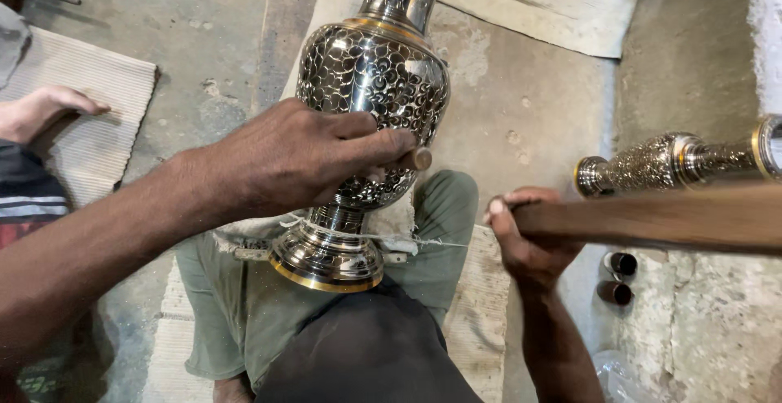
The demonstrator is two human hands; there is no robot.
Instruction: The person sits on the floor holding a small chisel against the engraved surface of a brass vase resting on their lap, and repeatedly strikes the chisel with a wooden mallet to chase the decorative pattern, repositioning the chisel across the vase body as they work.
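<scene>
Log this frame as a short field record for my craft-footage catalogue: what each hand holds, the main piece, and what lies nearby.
left hand: grips a small tool against the vase
right hand: grips a wooden stick
vase: engraved shiny metal with floral pattern and gold bands, its base on the lap
nearby: second engraved vase lying at right; another person's hand on a mat

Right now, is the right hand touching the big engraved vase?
No, the right hand grips a wooden stick apart from the vase.
</scene>
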